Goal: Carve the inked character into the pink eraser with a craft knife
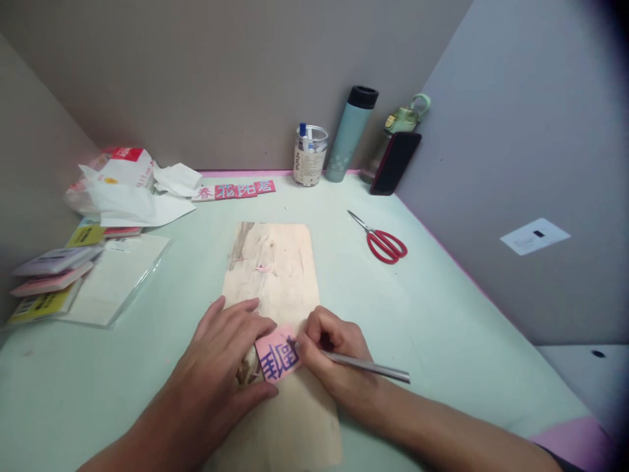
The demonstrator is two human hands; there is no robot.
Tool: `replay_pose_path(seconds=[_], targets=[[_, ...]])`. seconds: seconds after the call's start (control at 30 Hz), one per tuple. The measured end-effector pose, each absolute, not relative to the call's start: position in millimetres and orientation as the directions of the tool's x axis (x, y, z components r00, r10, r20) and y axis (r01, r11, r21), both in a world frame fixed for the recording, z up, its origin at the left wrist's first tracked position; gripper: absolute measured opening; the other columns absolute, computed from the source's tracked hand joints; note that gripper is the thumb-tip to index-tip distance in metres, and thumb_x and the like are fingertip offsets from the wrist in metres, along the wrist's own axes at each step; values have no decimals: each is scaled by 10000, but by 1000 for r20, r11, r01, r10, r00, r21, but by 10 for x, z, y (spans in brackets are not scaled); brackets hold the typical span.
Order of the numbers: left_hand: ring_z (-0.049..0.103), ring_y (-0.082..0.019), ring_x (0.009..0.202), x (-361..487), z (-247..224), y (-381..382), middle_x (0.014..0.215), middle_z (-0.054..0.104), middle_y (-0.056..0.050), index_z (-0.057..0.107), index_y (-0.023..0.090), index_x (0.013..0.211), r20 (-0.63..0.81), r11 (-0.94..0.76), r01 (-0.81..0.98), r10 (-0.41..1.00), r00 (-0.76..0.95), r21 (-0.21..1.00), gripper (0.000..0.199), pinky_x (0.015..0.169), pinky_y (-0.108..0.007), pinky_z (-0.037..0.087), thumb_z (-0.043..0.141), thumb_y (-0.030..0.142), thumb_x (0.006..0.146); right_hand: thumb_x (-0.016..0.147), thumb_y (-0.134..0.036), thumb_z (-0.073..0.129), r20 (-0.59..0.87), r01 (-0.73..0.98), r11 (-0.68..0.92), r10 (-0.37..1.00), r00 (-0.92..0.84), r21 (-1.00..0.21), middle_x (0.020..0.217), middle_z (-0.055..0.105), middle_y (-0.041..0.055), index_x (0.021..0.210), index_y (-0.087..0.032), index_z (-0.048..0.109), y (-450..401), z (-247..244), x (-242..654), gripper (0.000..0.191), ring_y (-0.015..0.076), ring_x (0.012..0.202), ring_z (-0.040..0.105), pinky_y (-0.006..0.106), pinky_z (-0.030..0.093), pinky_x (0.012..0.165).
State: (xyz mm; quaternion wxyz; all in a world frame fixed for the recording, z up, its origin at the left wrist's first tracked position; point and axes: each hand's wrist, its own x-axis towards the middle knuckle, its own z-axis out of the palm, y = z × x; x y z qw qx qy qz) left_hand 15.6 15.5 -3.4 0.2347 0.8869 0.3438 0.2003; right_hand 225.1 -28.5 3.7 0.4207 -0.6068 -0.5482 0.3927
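A small pink square block (278, 354) with purple written characters lies on a wooden board (280, 262). My left hand (226, 360) is curled round its left side, forefinger at the top edge and thumb at the bottom, holding it against the board. Under that palm a whitish-brown lump (249, 367) shows in part; I cannot tell what it is. A slim silver pen-shaped tool (378, 369) is pinched in my right hand (334, 351). Its tip is at the block's upper right edge, mostly covered by the fingers.
Red-handled scissors (386, 246) lie right of the board. Behind stand a pen jar (310, 160), a blue tumbler (348, 137), a green-lidded bottle (405, 118) and a phone (396, 164). Several carved red squares (236, 191), tissues (132, 200) and packets (54, 269) sit left.
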Motion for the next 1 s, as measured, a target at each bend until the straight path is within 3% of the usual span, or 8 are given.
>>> replay_pose_path(seconds=[0.1,0.23,0.37,0.6,1.0], targets=[[519,-321,1328,190,-32,143,1197,653,-31,485,301,1274,228,-673,504,694,683,541,580,1217,-574,190,818,232,804,833,-242,557,-7,341,-40,995,98,-939,561,428,-65,629,-235,386,-307,30,2238,266,101,515,372,227,289,477],[533,-324,1314,214,-41,138,1223,654,-48,485,297,1312,258,-685,502,692,674,527,590,1219,-583,192,817,305,825,907,-237,552,112,418,86,993,39,-905,600,451,-59,662,-227,381,-360,-9,2219,299,95,526,377,226,305,504],[519,-320,1336,212,-19,143,1165,655,-34,503,329,1325,233,-684,498,684,691,533,546,1218,-606,193,767,228,858,939,-204,538,213,482,195,977,-18,-854,623,438,-58,680,-222,374,-380,-58,2224,307,95,541,380,231,302,530],[523,-342,1334,205,-3,168,1076,635,-19,568,334,1228,204,-692,476,659,724,543,424,1191,-663,217,746,206,865,917,-197,560,161,437,148,987,-7,-887,626,454,-59,688,-225,380,-355,-84,2245,293,99,547,394,226,309,524],[520,-349,1343,250,17,197,1070,632,-17,548,317,1151,177,-697,508,660,730,505,496,1184,-668,219,828,168,769,898,-196,557,137,439,124,991,-4,-890,612,444,-58,670,-230,368,-341,-35,2230,298,99,537,383,232,306,516]])
